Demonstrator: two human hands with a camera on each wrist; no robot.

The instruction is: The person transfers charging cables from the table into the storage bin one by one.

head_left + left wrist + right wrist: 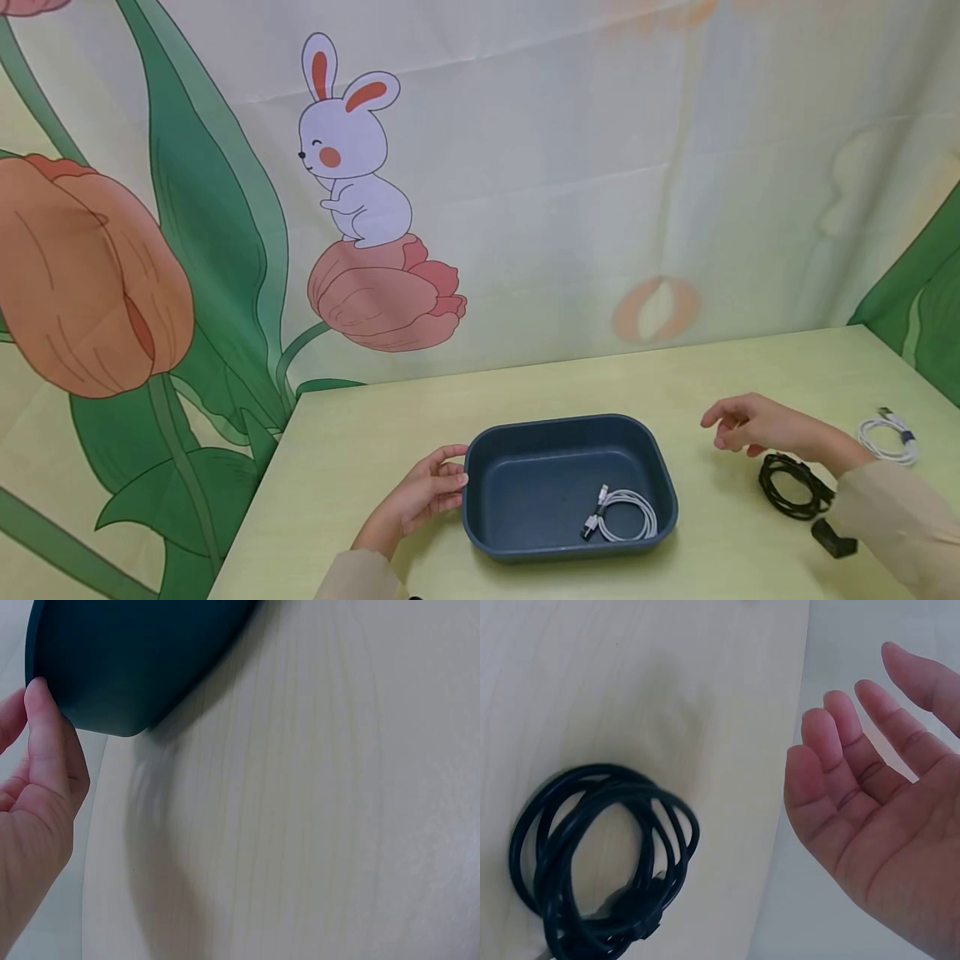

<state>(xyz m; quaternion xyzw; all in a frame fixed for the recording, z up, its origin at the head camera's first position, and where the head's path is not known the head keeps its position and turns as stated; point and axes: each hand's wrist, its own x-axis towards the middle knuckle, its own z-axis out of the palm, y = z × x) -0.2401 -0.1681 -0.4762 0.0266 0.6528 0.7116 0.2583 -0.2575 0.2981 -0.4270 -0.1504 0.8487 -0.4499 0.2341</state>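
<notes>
A dark blue rectangular bin [562, 427] stands on the table, with a coiled white cable [647, 517] inside at its front right corner. My left hand [429, 490] touches the bin's left side with its fingertips. In the left wrist view, fingertips [37, 694] of that hand rest against the bin's outer wall [120, 667]. To the bin's right, my right hand [765, 427] hovers over the table, fingers loosely bent, holding nothing. A coiled black cable [772, 492] lies just below it; the right wrist view shows this black cable [555, 847] apart from the hand [877, 802].
Another coiled white cable [909, 454] lies at the table's right side. A small black block-shaped object [834, 540] sits near the right sleeve [892, 517]. Behind the pale table [360, 425] hangs a printed cloth [525, 167] with a rabbit and tulips.
</notes>
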